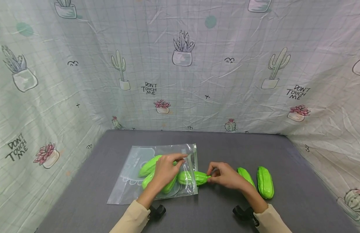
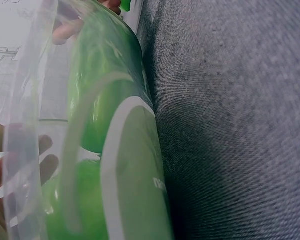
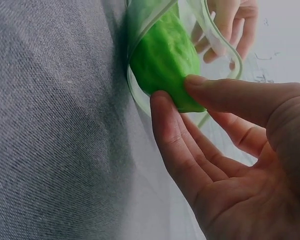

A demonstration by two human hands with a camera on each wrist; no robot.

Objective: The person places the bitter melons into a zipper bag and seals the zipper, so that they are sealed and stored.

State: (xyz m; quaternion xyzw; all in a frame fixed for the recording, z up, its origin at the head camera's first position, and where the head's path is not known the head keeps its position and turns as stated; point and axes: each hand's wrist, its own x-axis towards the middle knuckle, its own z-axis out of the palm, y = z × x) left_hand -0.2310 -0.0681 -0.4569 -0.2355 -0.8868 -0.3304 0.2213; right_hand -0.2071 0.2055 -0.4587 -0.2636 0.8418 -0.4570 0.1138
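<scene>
A clear zip bag [image 1: 118, 195] with printed shapes lies flat, its mouth facing right. Two glossy, ridged green bitter melons are inside: an upper one [image 1: 147, 166] and a lower one partly under my left forearm. At the mouth, my left hand [image 1: 166, 166] pinches the bag's top film between thumb and index finger, lifting it. My right hand [image 1: 224, 175] holds a third bitter melon [image 1: 201, 178] by its stem end, with most of its length inside the opening. In the right wrist view, thumb and fingers grip the end of this melon [image 3: 165, 60], ringed by the bag's rim.
Two more bitter melons lie on the dark grey cloth-covered table [image 1: 217, 210]: one [image 1: 246, 176] partly behind my right wrist, another [image 1: 265, 183] farther right. A printed curtain [image 1: 209, 64] encloses the back and both sides.
</scene>
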